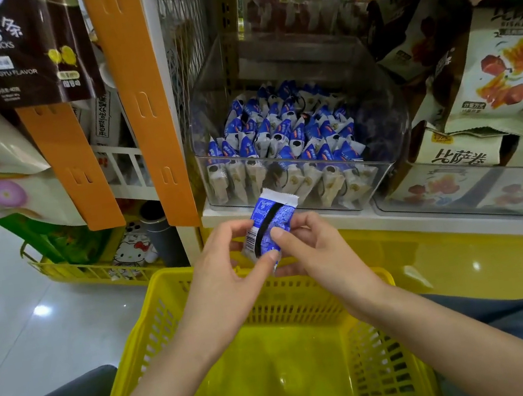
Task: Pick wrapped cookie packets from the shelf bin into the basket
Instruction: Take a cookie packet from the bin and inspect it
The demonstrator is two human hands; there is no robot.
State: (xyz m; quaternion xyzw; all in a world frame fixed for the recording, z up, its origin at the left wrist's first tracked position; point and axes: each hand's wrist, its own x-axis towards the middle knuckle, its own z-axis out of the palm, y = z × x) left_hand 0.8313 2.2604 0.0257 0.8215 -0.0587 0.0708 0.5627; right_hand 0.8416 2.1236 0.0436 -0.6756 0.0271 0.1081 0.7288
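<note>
A yellow basket point(279, 374) sits nearest, between the person's knees. Above its far rim, the left hand point(220, 271) and right hand point(315, 250) hold one blue-and-white cookie packet point(266, 227) between them, the fingers point(269, 257) of both curled and pinching its wrapper, barcode side up. Beyond, on the white shelf point(392, 219), a clear bin point(292, 166) holds many more packets point(283, 126) standing upright. Snack bags point(503, 77) lie right of it.

Left hand point(227, 270) and right hand point(322, 249) pinching cookie packet point(269, 227), seemingly over basket point(156, 318), bin point(382, 176) behind
</note>
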